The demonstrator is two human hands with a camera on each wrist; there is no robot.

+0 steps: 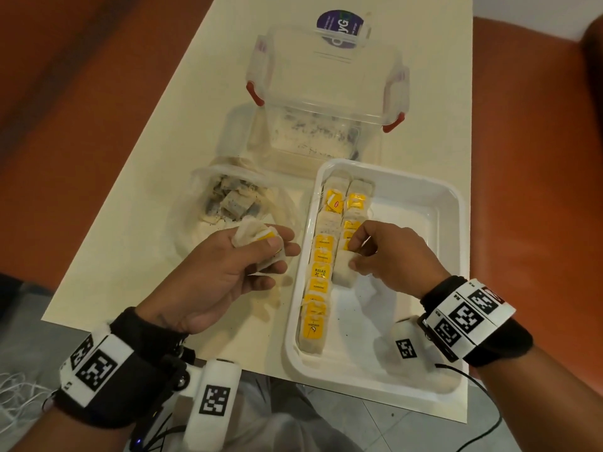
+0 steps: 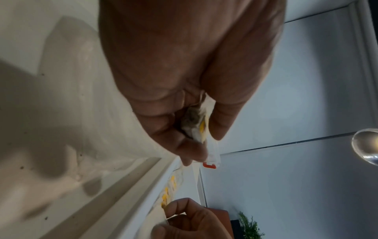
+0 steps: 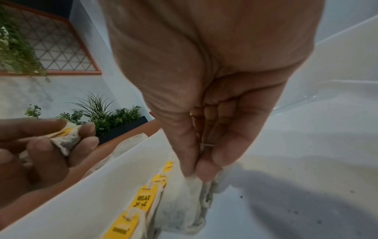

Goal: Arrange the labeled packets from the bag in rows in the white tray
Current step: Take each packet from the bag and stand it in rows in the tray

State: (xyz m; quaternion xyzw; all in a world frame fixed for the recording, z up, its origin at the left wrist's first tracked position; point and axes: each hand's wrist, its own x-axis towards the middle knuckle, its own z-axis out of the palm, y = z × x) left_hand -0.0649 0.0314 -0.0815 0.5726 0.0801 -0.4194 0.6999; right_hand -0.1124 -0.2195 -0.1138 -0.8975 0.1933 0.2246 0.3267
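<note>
A white tray (image 1: 421,197) lies at the right of the table. Along its left wall runs one full row of yellow-labeled packets (image 1: 318,282), with a shorter second row (image 1: 355,203) beside it. My right hand (image 1: 354,254) pinches a packet (image 1: 344,270) at the near end of that second row, thumb and forefinger on its top edge (image 3: 192,181). My left hand (image 1: 261,252) hovers left of the tray and grips a bunch of packets (image 1: 253,234), one yellow label (image 2: 202,126) showing. The clear bag (image 1: 228,197) with more packets lies open behind my left hand.
A clear lidded storage box with red latches (image 1: 326,93) stands behind the tray and bag. A purple-labeled item (image 1: 341,26) lies at the table's far end. Orange floor surrounds the cream table (image 1: 130,207). The tray's right part (image 1: 408,256) holds no packets.
</note>
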